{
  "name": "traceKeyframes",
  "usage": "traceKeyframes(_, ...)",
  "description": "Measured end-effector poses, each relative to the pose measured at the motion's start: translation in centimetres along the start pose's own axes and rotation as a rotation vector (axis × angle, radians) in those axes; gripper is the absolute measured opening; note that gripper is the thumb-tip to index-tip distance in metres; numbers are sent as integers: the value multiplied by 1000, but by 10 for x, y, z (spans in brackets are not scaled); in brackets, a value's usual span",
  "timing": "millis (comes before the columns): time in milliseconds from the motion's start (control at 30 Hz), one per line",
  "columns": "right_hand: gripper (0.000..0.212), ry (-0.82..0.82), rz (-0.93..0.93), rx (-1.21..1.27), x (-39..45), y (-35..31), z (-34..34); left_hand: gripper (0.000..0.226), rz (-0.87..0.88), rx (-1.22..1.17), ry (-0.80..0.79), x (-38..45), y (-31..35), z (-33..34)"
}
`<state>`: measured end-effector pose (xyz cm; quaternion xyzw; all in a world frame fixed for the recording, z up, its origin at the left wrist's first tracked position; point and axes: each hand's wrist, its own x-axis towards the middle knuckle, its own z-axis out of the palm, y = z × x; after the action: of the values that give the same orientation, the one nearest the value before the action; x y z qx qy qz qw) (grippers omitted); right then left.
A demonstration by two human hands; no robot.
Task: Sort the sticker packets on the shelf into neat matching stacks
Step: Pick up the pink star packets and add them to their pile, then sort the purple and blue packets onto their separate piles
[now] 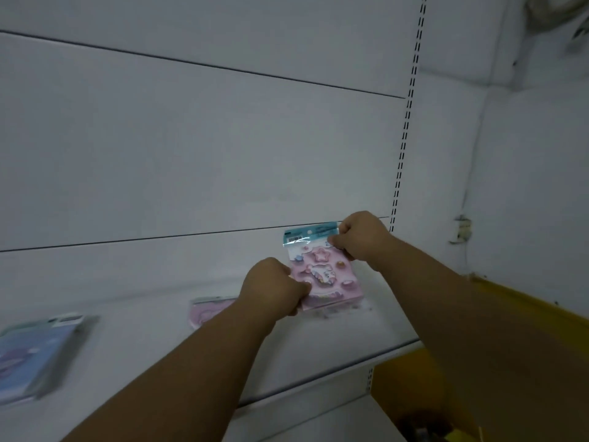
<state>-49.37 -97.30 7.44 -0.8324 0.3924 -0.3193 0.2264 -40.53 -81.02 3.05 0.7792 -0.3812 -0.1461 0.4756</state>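
Both hands grip the pink sticker packet point(323, 272) above the shelf point(350, 330): left hand point(274, 287) pinching its lower corner, right hand point(358, 236) its top.

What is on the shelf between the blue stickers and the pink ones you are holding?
In the head view, another pink packet lies flat on the shelf between the blue stack and the held pink packet, partly hidden behind the left hand.
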Motion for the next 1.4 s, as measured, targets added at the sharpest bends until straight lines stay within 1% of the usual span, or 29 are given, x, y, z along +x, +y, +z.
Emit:
traceKeyframes(100,23,-98,-8,-126,21,24,9,34,-47,93,-6,17,3,26)
traceKeyframes(167,21,-150,-4,-198,28,37,16,30,-74,140,-12,27,2,40)
traceKeyframes(233,21,-163,-7,-242,32,47,24,22,-108,193,-19,34,0,49)
traceKeyframes(367,20,-150,-38,-355,29,57,39,37,-107,365,9,40,-3,58)
traceKeyframes(433,22,-147,-59,-389,24,53,40,32,-93,363,35,40,-2,58)
traceKeyframes(500,25,-136,-123,-397,15,40,38,28,-89,332,74,36,-2,53)
traceKeyframes(600,38,-96,-331,-336,-5,1,36,32,-20,461,163,26,-8,27)
traceKeyframes(667,40,-71,-498,-291,-25,-36,36,35,6,542,233,14,-17,-3)
traceKeyframes(733,40,-54,-624,-280,-51,-78,40,35,-3,588,294,-4,-30,-43)
traceKeyframes(900,40,-38,-844,-188,-138,-194,69,35,-71,701,455,-81,-85,-169)
traceKeyframes(1033,39,-70,-945,-81,-225,-289,102,34,-159,765,573,-169,-142,-276)
traceKeyframes(1200,41,-133,-1047,-25,-331,-403,150,41,-288,861,676,-279,-203,-393)
traceKeyframes(1300,44,-189,-1075,14,-379,-460,174,43,-385,881,686,-330,-230,-448)
traceKeyframes(1400,45,-222,-1077,7,-405,-503,195,42,-421,892,695,-355,-254,-497)
